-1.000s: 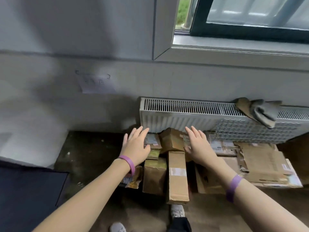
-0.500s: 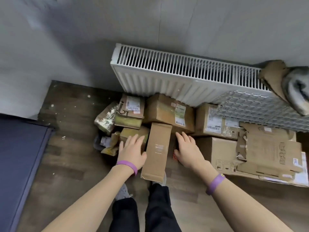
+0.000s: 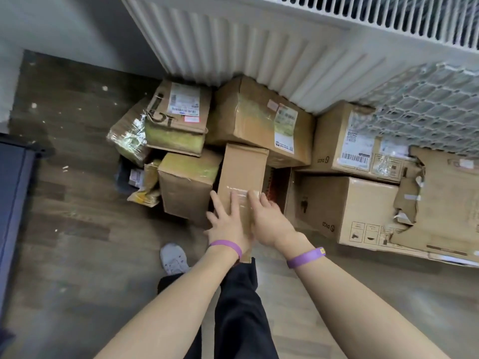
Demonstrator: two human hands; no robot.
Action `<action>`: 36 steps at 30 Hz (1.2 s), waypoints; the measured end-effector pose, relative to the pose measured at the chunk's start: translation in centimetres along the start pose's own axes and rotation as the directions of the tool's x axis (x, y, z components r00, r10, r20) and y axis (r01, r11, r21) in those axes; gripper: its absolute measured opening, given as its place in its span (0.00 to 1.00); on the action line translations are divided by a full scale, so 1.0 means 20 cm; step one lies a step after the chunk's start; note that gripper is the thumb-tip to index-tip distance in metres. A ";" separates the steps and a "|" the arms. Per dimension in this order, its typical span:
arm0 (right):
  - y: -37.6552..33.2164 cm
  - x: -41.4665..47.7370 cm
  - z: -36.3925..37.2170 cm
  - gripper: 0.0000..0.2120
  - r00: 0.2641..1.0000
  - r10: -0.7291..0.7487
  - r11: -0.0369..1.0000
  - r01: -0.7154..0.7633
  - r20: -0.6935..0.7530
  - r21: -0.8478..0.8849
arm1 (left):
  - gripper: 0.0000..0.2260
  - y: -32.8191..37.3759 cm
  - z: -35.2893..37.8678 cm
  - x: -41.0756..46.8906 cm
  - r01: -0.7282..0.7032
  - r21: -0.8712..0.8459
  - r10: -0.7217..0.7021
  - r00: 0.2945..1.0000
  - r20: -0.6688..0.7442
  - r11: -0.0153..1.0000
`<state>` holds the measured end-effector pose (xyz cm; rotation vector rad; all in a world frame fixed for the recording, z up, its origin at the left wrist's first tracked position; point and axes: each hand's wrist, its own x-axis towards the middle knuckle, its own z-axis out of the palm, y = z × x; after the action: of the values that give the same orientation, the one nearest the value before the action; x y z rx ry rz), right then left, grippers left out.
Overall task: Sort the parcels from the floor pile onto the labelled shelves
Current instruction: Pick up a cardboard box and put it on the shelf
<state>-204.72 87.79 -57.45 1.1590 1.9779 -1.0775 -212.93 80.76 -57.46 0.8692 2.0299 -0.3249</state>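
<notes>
A pile of brown cardboard parcels lies on the wooden floor against the radiator. A long narrow box (image 3: 243,169) with clear tape across it leans at the pile's front. My left hand (image 3: 226,225) lies on its near left side and my right hand (image 3: 270,222) on its near right side, fingers spread along the top; they hold the box between them. The box's near end is hidden under my hands. Behind it sits a large box with a label (image 3: 255,117). To its left stand a taped box (image 3: 185,183) and a labelled box (image 3: 181,114).
A white radiator (image 3: 259,50) runs along the wall, with a honeycomb mesh (image 3: 427,104) at the right. Two printed cartons (image 3: 339,211) and torn cardboard (image 3: 443,203) fill the right. A plastic-wrapped parcel (image 3: 128,137) lies left. A dark blue object (image 3: 13,203) borders the left edge. My shoe (image 3: 173,258) is below.
My view has tilted down and drawn closer to the pile. Both hands came in from the box's two sides and now rest on the near end of the long narrow box.
</notes>
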 end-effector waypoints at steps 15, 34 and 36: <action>-0.18 -0.43 -0.49 0.27 0.996 0.026 0.975 -0.007 -0.082 0.221 | 0.48 -0.15 -0.61 -0.39 -0.020 -0.206 0.022 1.000 0.010 0.978; -1.03 -1.09 -1.09 0.28 0.975 -0.006 0.894 0.103 -0.220 0.436 | 0.37 -0.88 -1.75 -1.33 -0.403 -0.628 0.181 0.904 -0.387 0.666; -1.12 -1.13 -1.12 0.16 0.977 -0.074 0.876 0.159 -0.199 0.456 | 0.36 -0.92 -1.79 -1.38 -0.423 -0.666 0.157 0.893 -0.422 0.615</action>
<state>-216.88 91.50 -20.72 1.4374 1.9978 -1.6355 -237.77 73.45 -16.14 0.7164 1.9797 0.8680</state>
